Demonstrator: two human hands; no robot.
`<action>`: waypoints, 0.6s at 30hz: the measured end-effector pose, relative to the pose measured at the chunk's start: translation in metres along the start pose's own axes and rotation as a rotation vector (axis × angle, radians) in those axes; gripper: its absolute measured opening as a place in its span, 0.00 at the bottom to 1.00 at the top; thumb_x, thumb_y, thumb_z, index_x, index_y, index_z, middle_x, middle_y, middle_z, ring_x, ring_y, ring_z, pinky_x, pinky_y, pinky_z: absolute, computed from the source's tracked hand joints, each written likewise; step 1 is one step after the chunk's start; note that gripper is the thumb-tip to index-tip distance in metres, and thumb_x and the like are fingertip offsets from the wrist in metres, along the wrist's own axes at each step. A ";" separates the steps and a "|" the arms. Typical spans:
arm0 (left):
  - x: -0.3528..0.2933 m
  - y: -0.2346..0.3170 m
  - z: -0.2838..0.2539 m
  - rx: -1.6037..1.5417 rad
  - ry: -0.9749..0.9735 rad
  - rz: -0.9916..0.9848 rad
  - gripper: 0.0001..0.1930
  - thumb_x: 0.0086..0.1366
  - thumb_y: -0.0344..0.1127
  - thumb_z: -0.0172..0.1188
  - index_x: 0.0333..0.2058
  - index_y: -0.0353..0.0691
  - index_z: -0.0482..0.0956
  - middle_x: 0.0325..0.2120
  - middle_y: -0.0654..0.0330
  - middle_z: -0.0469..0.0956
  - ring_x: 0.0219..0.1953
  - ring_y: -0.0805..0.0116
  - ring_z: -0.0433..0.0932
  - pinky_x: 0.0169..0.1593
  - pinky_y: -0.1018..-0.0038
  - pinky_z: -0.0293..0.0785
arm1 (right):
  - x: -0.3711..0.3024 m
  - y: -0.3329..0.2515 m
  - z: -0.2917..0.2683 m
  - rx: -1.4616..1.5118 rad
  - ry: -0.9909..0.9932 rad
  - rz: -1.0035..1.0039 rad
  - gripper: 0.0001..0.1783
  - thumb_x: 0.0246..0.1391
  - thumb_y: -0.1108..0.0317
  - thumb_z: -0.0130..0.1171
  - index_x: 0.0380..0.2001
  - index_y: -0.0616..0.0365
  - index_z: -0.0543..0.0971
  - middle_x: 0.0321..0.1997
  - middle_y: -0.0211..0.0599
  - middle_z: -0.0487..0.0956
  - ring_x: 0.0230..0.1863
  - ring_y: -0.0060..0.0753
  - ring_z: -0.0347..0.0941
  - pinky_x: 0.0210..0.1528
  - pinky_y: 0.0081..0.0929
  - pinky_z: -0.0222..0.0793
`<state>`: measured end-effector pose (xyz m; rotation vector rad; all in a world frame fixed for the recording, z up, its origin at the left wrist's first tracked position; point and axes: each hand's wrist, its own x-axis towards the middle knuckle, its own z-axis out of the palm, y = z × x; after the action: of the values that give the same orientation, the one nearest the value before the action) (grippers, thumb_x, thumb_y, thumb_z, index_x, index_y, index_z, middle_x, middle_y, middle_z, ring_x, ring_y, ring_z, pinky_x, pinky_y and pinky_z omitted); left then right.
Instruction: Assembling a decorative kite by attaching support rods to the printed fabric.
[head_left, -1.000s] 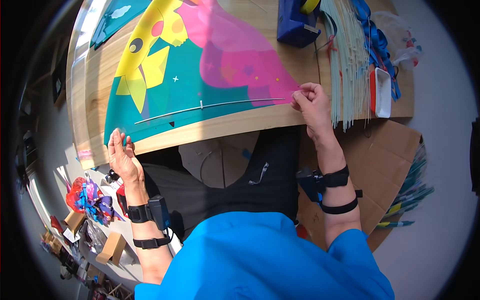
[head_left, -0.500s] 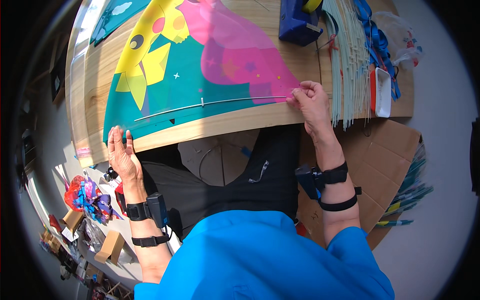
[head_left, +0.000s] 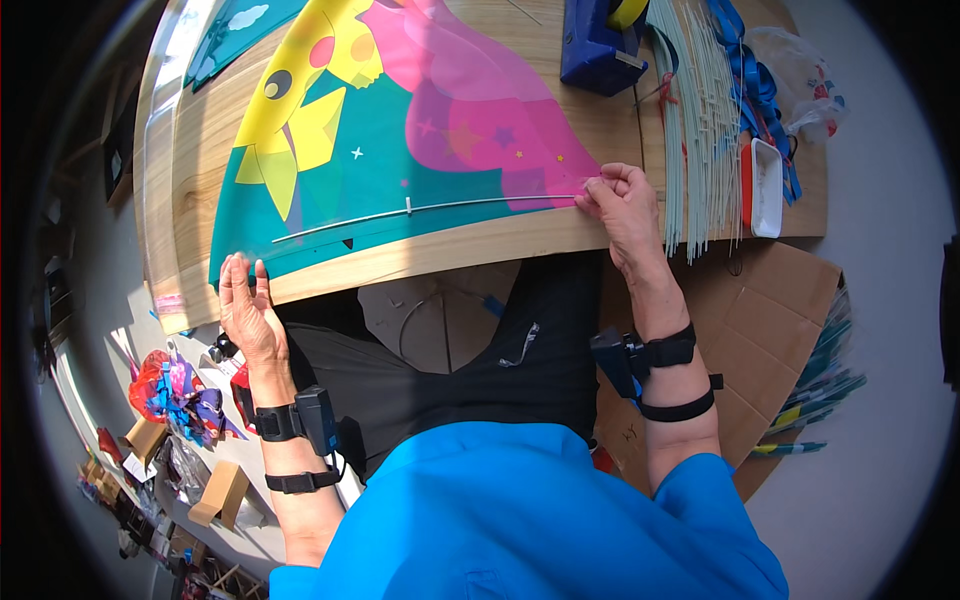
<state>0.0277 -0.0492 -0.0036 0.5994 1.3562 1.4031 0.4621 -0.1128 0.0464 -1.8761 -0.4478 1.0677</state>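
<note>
In the head view, a printed sheet in teal, yellow and pink spreads over the upper middle of the frame on a wooden table, its top cut off by the frame's edge. A thin pale rod lies across its lower part, with a short white piece crossing it near the middle.

The left hand, left of centre, has its fingers nearly straight at the sheet's lower-left corner and partly covers it; whether they grip the corner cannot be told. The right hand, right of centre, pinches the sheet's right corner between thumb and fingers, hiding the rod's end there.

At the upper right, a blue tape dispenser stands just beyond the sheet's pink edge, and a bundle of pale sticks lies right of it, near the right hand. Further right are a coiled blue ribbon, a clear plastic bag and a small white tray with a red side. Another teal piece lies at the upper left, close to the sheet.

Brown cardboard fills the lower right below the table edge, teal and yellow bundles beside it. A heap of colourful material lies at the lower left, above an opened carton.
</note>
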 end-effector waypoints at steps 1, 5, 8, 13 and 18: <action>0.000 0.000 0.000 0.000 -0.001 0.001 0.13 0.66 0.36 0.59 0.47 0.39 0.75 0.45 0.64 0.76 0.48 0.74 0.73 0.58 0.71 0.71 | 0.000 -0.001 0.000 -0.004 -0.001 0.002 0.17 0.56 0.77 0.56 0.47 0.69 0.65 0.36 0.39 0.76 0.36 0.27 0.76 0.42 0.21 0.79; -0.001 0.001 0.001 -0.003 -0.002 0.005 0.13 0.65 0.35 0.60 0.47 0.39 0.75 0.43 0.64 0.76 0.47 0.75 0.74 0.56 0.72 0.71 | 0.000 -0.001 0.000 -0.001 -0.005 -0.006 0.18 0.56 0.77 0.57 0.47 0.69 0.65 0.36 0.39 0.76 0.36 0.26 0.76 0.42 0.21 0.79; -0.002 0.001 0.003 -0.006 0.001 0.004 0.13 0.65 0.35 0.61 0.47 0.39 0.75 0.42 0.64 0.76 0.46 0.75 0.74 0.55 0.72 0.71 | 0.001 0.000 -0.001 -0.002 -0.007 -0.005 0.18 0.56 0.77 0.57 0.47 0.69 0.65 0.36 0.39 0.76 0.36 0.27 0.76 0.42 0.21 0.79; 0.000 -0.001 -0.002 -0.005 -0.015 0.001 0.13 0.66 0.36 0.59 0.47 0.39 0.75 0.45 0.64 0.76 0.48 0.74 0.73 0.58 0.70 0.70 | 0.000 -0.001 0.001 0.055 0.006 -0.003 0.19 0.54 0.78 0.57 0.48 0.69 0.66 0.35 0.39 0.75 0.33 0.23 0.75 0.37 0.18 0.77; -0.001 0.000 0.000 -0.004 -0.001 -0.006 0.13 0.66 0.36 0.59 0.47 0.39 0.75 0.45 0.64 0.76 0.49 0.74 0.73 0.58 0.71 0.70 | 0.000 -0.002 0.002 0.066 0.009 0.001 0.18 0.54 0.78 0.57 0.47 0.69 0.66 0.35 0.39 0.75 0.33 0.24 0.75 0.37 0.18 0.77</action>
<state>0.0280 -0.0501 -0.0036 0.5933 1.3525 1.4006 0.4609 -0.1109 0.0475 -1.8221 -0.4014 1.0619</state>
